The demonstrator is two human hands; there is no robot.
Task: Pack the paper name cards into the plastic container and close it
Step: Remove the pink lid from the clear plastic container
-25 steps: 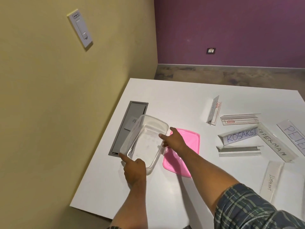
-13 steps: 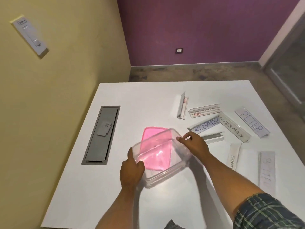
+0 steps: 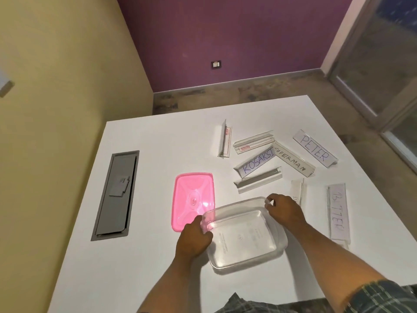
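Observation:
An empty clear plastic container [image 3: 243, 238] sits upright near the front of the white table [image 3: 158, 141], held by both hands. My left hand [image 3: 194, 239] grips its left rim; my right hand [image 3: 285, 211] grips its far right corner. The pink lid [image 3: 191, 199] lies flat just left of the container. Several paper name cards in clear holders are scattered beyond and to the right: KOSAKSI [image 3: 256, 163], SUPERMAN [image 3: 293, 162], PETER [image 3: 314, 147], one reading roughly BITTER [image 3: 337, 211], and a card [image 3: 297, 192] partly hidden behind my right hand.
A grey cable hatch [image 3: 117, 195] is set into the table at the left. Two more holders [image 3: 224, 138] [image 3: 253, 143] lie at the back. A yellow wall runs along the left; the table's right edge drops to the floor.
Both hands carried the container rightward and toward me, off the pink lid, and brought it down onto the table. The view has shifted right.

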